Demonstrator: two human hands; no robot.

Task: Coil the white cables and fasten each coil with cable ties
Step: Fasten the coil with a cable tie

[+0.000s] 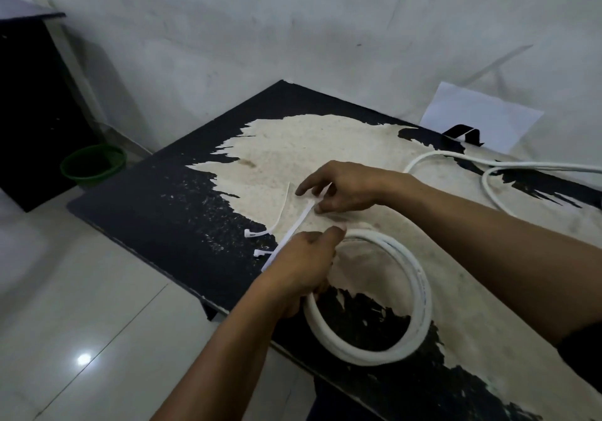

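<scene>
A coiled white cable (413, 293) lies on the worn black table (156, 212) near its front edge. My left hand (304, 264) grips the coil's left side, fingers curled round the strands. A white cable tie (294, 225) runs from under that hand up to my right hand (345, 189), which pinches its far end between thumb and fingers. A second cable tie (278, 215) lies loose on the table just left of it, and the head of another (260, 253) pokes out beside my left hand. An uncoiled white cable (488, 186) loops at the right.
A white sheet of paper (479, 114) and a black strap (462, 134) sit at the table's far right edge. A green bowl (93, 163) stands on the tiled floor at the left, next to a dark cabinet (29, 111). A white wall rises behind.
</scene>
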